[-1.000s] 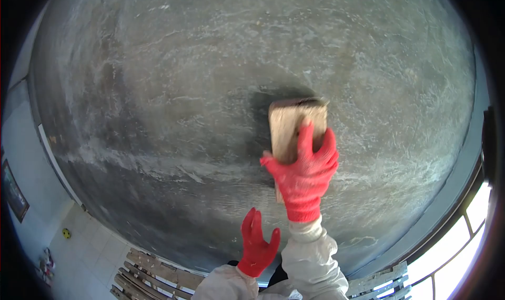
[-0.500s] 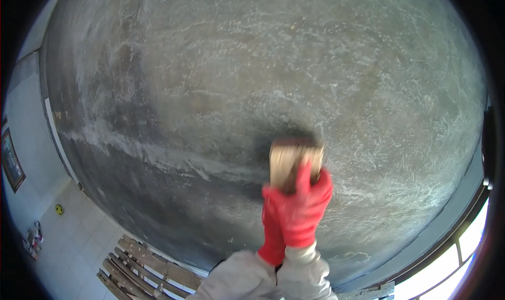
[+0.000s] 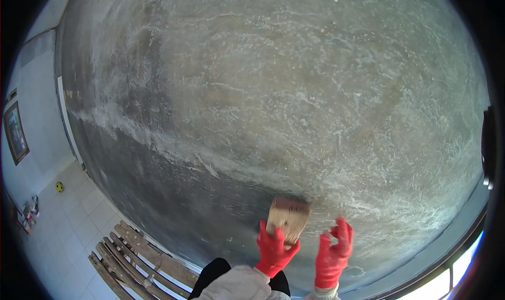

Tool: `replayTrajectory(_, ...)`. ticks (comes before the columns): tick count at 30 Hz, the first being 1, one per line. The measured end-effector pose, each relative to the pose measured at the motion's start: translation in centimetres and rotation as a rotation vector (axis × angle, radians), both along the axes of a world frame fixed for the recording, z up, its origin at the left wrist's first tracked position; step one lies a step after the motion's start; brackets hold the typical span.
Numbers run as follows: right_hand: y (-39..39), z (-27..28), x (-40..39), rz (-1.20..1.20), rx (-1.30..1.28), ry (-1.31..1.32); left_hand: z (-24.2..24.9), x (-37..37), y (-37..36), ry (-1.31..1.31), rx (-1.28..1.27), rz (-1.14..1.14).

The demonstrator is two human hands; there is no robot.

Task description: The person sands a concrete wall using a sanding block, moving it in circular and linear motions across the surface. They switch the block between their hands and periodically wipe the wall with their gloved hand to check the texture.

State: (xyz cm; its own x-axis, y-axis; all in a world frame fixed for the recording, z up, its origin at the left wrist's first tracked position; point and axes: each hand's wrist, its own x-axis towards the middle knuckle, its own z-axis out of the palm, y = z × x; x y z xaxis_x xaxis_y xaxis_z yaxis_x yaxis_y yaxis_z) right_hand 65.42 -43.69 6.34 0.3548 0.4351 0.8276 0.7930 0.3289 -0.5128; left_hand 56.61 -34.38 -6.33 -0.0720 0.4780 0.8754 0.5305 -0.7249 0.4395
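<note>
The left hand [image 3: 276, 251] grips a wooden block [image 3: 289, 217]; the right hand [image 3: 334, 253], slightly blurred, looks half-open and empty.

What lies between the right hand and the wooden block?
In the head view, only a bare stretch of grey wall shows between the right hand and the wooden block.

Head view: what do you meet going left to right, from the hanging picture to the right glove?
Brown-framed rectangular picture → small round yellow ball → weathered wooden slats → red-gloved left hand holding a light-brown wooden block → red-gloved right hand.
</note>
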Motion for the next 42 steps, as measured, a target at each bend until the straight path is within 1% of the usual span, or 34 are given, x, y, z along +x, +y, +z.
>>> replayTrajectory(2, -1.6, 1.0, 1.2, -0.074, 0.047, 0.047, 7.8, -0.6, 1.1, -0.058, 0.105, 0.035)
replayTrajectory(4, -2.8, 1.2, 2.5, -0.084, 0.044, 0.089, 15.9, -2.1, 2.3, -0.068, 0.204, 0.038)
replayTrajectory(5, -3.1, 1.4, 2.6, -0.098, 0.043, 0.137, 18.0, -2.7, 2.8, -0.065, 0.245, 0.042)
replayTrajectory(6, -3.3, 1.8, 2.0, -0.058, 0.044, 0.244, 18.2, -2.9, 3.0, -0.063, 0.241, 0.056)
replayTrajectory(8, -3.5, 0.5, 2.0, -0.009, 0.012, 0.300, 18.2, -3.1, 3.1, -0.093, 0.237, 0.052)
replayTrajectory(9, -3.3, -0.2, 2.0, 0.027, -0.001, 0.354, 16.5, -3.3, 2.7, -0.064, 0.185, 0.075)
replayTrajectory(10, -3.0, -1.1, 1.8, 0.029, 0.003, 0.358, 13.3, -3.2, 2.1, -0.037, 0.132, 0.093)
replayTrajectory(12, -2.8, -2.6, 0.9, 0.045, -0.025, 0.265, 4.9, -3.6, 2.2, 0.008, 0.127, 0.012)
replayTrajectory(13, -2.8, -3.0, 0.5, 0.043, -0.022, 0.270, 2.6, -3.7, 1.8, 0.013, 0.130, 0.010)
replayTrajectory(15, -2.9, -3.6, -0.2, 0.143, -0.040, 0.292, 1.4, -4.6, 0.7, 0.053, 0.060, 0.055)
replayTrajectory(16, -3.1, -3.8, -0.1, 0.158, -0.047, 0.310, 1.3, -4.1, 1.2, 0.021, 0.074, 0.030)
replayTrajectory(17, -3.3, -3.5, 0.2, 0.157, -0.048, 0.310, 4.2, -4.0, 1.8, -0.005, 0.091, 0.046)
replayTrajectory(20, -3.9, -2.5, 1.3, 0.101, -0.133, 0.340, 15.9, -4.3, 2.7, -0.043, 0.125, 0.100)
replayTrajectory(22, -3.8, -1.6, 1.7, 0.038, -0.067, 0.330, 20.6, -4.9, 3.6, -0.053, 0.152, 0.088)
replayTrajectory(23, -3.7, -1.0, 1.4, 0.039, -0.075, 0.330, 21.3, -5.1, 3.6, -0.065, 0.177, 0.076)
replayTrajectory(24, -3.7, -0.4, 1.1, 0.039, -0.070, 0.369, 20.1, -5.1, 3.4, -0.067, 0.169, 0.080)
replayTrajectory(26, -3.0, -0.4, 0.9, 0.057, -0.052, 0.405, 15.2, -5.1, 3.5, -0.029, 0.156, 0.086)
replayTrajectory(28, -2.9, -1.6, 1.1, 0.032, -0.066, 0.348, 6.7, -5.9, 3.4, 0.032, 0.130, 0.008)
replayTrajectory(29, -2.8, -2.1, 1.1, 0.041, -0.067, 0.348, 1.9, -6.0, 2.5, 0.080, 0.082, 0.038)
replayTrajectory(30, -2.7, -2.5, 1.0, 0.043, -0.079, 0.321, -0.9, -6.3, 2.0, 0.129, 0.034, 0.069)
replayTrajectory(32, -2.1, -2.5, 1.2, 0.055, -0.090, 0.291, 0.4, -6.5, 2.0, 0.094, 0.053, 0.049)
replayTrajectory(34, -2.0, -1.9, 1.6, 0.058, -0.079, 0.246, 4.8, -6.4, 2.8, 0.061, 0.071, 0.017)
replayTrajectory(36, -2.0, -0.4, 1.4, 0.058, -0.049, 0.264, 12.9, -6.4, 3.6, 0.014, 0.150, 0.073)
replayTrajectory(38, -1.3, 0.3, 1.3, 0.050, 0.021, 0.267, 19.1, -6.9, 4.4, -0.031, 0.225, 0.077)
replayTrajectory(39, -1.0, 0.5, 1.1, 0.055, 0.020, 0.267, 20.7, -7.0, 5.0, -0.051, 0.228, 0.096)
replayTrajectory(40, -0.8, 0.7, 0.8, 0.056, 0.013, 0.291, 20.8, -7.1, 5.0, -0.058, 0.227, 0.099)
replayTrajectory(41, -0.6, 0.9, 0.6, 0.056, 0.003, 0.312, 20.6, -7.2, 4.9, -0.068, 0.225, 0.101)
replayTrajectory(42, -0.4, 0.8, 0.5, 0.060, 0.002, 0.308, 19.4, -7.3, 4.8, -0.071, 0.224, 0.107)
